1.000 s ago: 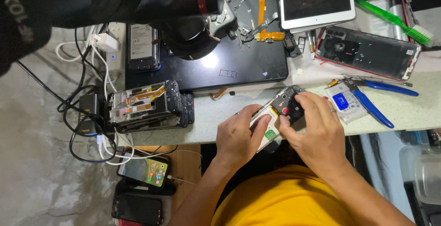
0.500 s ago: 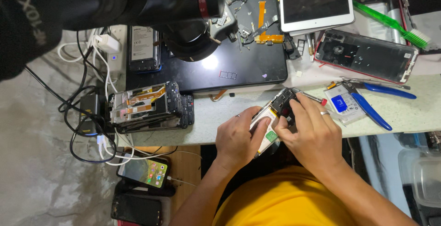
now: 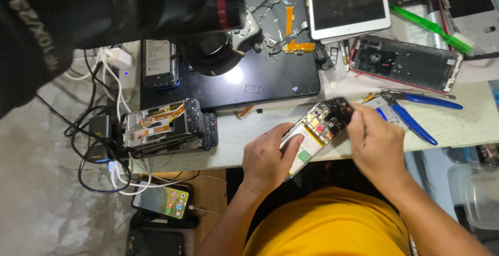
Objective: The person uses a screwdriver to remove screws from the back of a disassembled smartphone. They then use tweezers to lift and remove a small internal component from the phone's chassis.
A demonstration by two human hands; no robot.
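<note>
An opened phone (image 3: pixel 318 129) with its circuit board and white battery bare is tilted over the table's front edge. My left hand (image 3: pixel 267 158) grips its lower end, thumb on the battery. My right hand (image 3: pixel 375 142) pinches the phone's top corner near a small dark part (image 3: pixel 343 105). Both hands touch the phone.
A black mat (image 3: pixel 260 82) under a microscope (image 3: pixel 208 22) lies behind. A stack of phone frames (image 3: pixel 166 127) sits left. A tablet (image 3: pixel 345 4), a phone back shell (image 3: pixel 405 62), blue-handled pliers (image 3: pixel 410 113), tweezers and a green toothbrush (image 3: pixel 429 27) lie right. Cables and phones are at lower left.
My right hand has shifted right and up, off the board's middle to the phone's top corner, baring more of the board. The left hand has kept its grip.
</note>
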